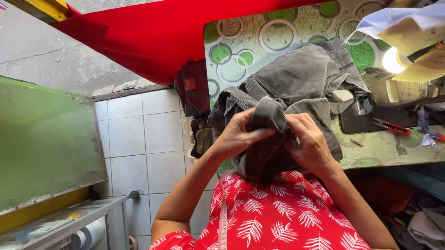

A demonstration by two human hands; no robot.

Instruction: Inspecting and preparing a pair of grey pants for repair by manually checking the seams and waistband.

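A grey corduroy garment (304,78) lies bunched on the table with the green circle-patterned cover (246,46). Both hands pinch one folded part of it just in front of my chest. My left hand (238,135) grips the fabric from the left, thumb across the ridged cloth. My right hand (309,143) holds the same fold from the right, fingers curled over it. A white measuring tape (223,230) hangs down my red leaf-print top.
A sewing machine with a lit lamp (394,60) stands at the right, red-handled snips (393,127) on its dark base. Red cloth (156,32) drapes at the back. Dark clothes (194,89) hang off the table's left edge above white floor tiles (131,146). A green panel (31,141) stands left.
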